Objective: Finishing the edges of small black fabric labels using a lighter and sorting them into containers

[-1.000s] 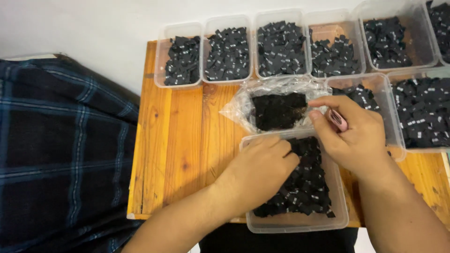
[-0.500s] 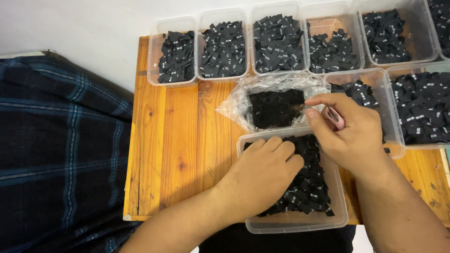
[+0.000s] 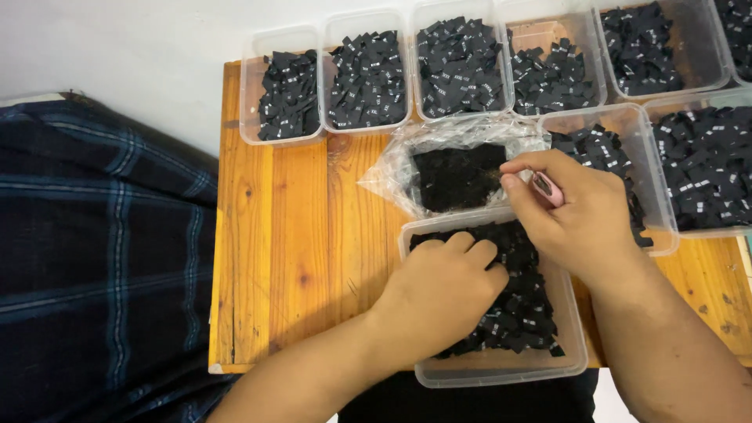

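So the whole setup sits on a wooden tabletop, with a dark plaid cloth lying off to the left of it. Along the far edge there's a row of clear plastic tubs, each holding small black fabric tags, and two more tubs on the right side.

Nearest the person is another clear tub, about half full of the same black tags. Just beyond it, touching its far rim, lies a crinkly clear plastic bag with a flat black stack of tags in it.

Left hand is palm-down inside the near tub, fingers curled into the heap of tags, looks like it's gathering or holding them down. Right hand hovers over the far-right corner of that tub, thumb and fingers pinched together at the edge of the bagged stack, with a small pink tool tucked against the fingers. Can't tell exactly what the tool is.

My guess: it's the pull-tags-off-the-stack stage, and the next bit needs a clean pinch without dragging the whole stack along.
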